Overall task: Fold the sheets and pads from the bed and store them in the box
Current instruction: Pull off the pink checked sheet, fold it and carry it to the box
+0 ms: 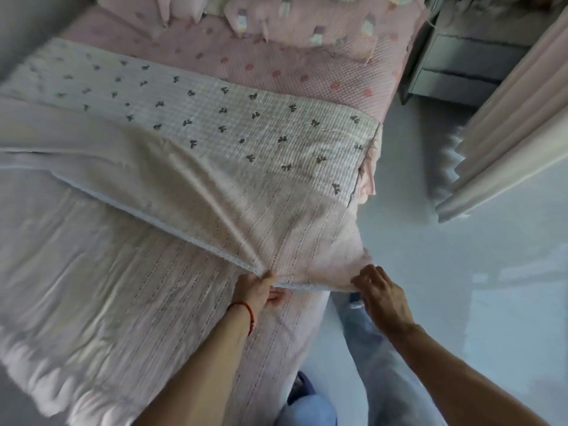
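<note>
A cream quilted pad [233, 118] with small dark bow prints lies across the bed. Its near part is folded over, showing a plain pinkish underside [276, 216]. My left hand [258, 287] grips the folded edge of the pad near the bed's right side. About a hand's width to the right, my right hand [378, 290] pinches the pad's corner at the bed's edge. The stretch of edge between my hands is lifted slightly off the bed. A pale pink quilted sheet [107, 287] lies under the pad. No box is in view.
Pink pillows and a patterned quilt [307, 23] are piled at the bed's head on a pink dotted sheet [276, 66]. A grey nightstand [461, 63] and a pale curtain [507, 133] stand to the right. Grey floor [461, 287] runs along the bed's right side, where my legs stand.
</note>
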A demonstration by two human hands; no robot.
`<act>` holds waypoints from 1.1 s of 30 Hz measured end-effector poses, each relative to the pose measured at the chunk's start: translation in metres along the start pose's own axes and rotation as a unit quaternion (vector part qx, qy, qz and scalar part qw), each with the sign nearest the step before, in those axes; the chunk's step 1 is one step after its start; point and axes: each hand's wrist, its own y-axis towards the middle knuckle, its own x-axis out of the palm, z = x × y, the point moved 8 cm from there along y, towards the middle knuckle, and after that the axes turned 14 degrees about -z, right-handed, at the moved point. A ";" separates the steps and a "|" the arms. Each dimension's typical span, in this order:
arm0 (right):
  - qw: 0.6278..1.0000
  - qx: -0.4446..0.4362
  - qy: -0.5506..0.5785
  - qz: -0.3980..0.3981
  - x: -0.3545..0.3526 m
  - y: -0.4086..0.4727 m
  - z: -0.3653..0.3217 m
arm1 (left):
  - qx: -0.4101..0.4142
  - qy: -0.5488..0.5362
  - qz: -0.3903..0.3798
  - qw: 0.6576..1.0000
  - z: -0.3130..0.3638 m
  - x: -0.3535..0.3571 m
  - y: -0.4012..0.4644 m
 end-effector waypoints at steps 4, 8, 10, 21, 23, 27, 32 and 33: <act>0.999 0.039 0.009 -0.012 0.021 -0.066 -0.035 | -0.020 0.050 0.009 0.999 -0.034 -0.031 -0.045; 0.994 0.105 0.007 -0.023 0.046 -0.117 -0.055 | -0.028 0.059 0.021 0.998 -0.067 -0.041 -0.082; 0.990 0.141 0.019 -0.023 0.064 -0.139 -0.059 | -0.022 0.060 0.049 0.997 -0.089 -0.046 -0.099; 0.969 0.232 0.081 -0.034 0.177 -0.237 -0.087 | -0.048 0.051 0.118 0.990 -0.213 -0.093 -0.161; 0.954 0.280 0.105 -0.038 0.202 -0.247 -0.089 | -0.050 0.059 0.123 0.989 -0.228 -0.105 -0.162; 0.886 0.415 0.176 -0.105 0.268 -0.261 -0.101 | -0.060 0.083 0.121 0.987 -0.264 -0.123 -0.136; 0.611 0.505 0.607 -0.055 0.344 -0.274 -0.170 | -0.066 0.039 0.095 0.993 -0.309 -0.137 -0.095; 0.518 0.492 0.698 -0.052 0.355 -0.271 -0.192 | -0.073 0.022 0.077 0.994 -0.314 -0.136 -0.088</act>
